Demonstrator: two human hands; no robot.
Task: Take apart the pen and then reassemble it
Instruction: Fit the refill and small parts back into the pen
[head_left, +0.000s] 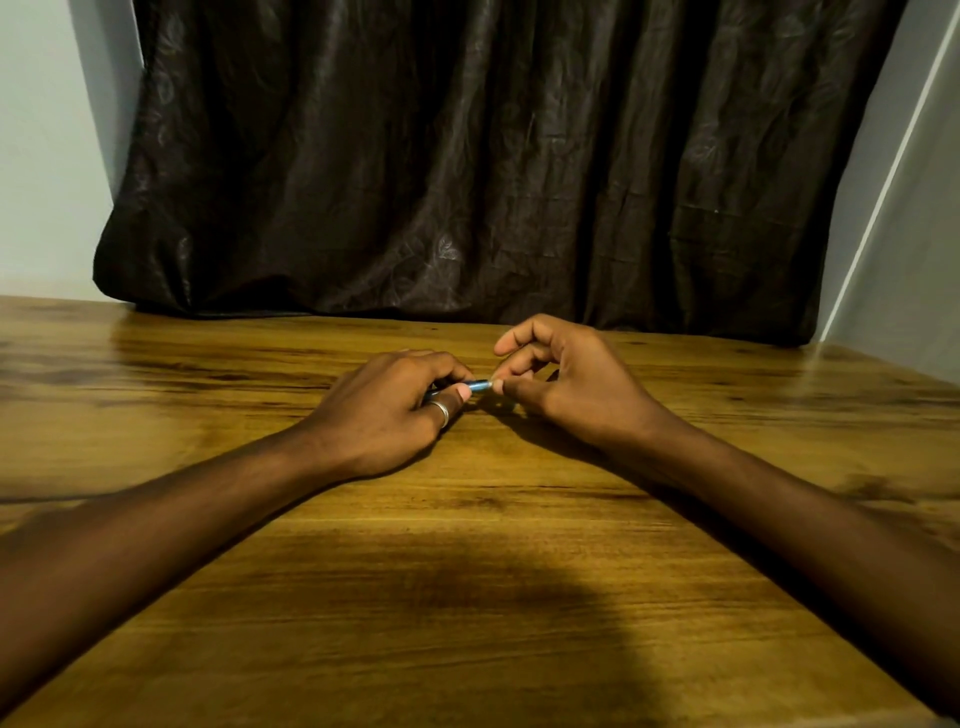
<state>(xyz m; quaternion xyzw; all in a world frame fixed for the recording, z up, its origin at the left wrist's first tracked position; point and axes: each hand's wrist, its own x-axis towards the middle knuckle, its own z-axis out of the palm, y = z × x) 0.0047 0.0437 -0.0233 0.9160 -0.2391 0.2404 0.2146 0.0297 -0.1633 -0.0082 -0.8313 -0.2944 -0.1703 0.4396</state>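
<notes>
A thin blue pen (478, 386) lies level between both hands, just above the wooden table (478, 545). My left hand (395, 410), with a silver ring on one finger, is closed around the pen's left part and hides most of the barrel. My right hand (566, 379) pinches the pen's right end between thumb and fingertips; the other fingers curl above it. Only a short blue stretch with a pale tip shows between the two hands. Whether the pen's parts are joined or apart there is hidden.
A dark crumpled curtain (467, 171) hangs behind the table's far edge, touching the tabletop. Pale walls stand left and right. A shadow falls on the near middle of the table.
</notes>
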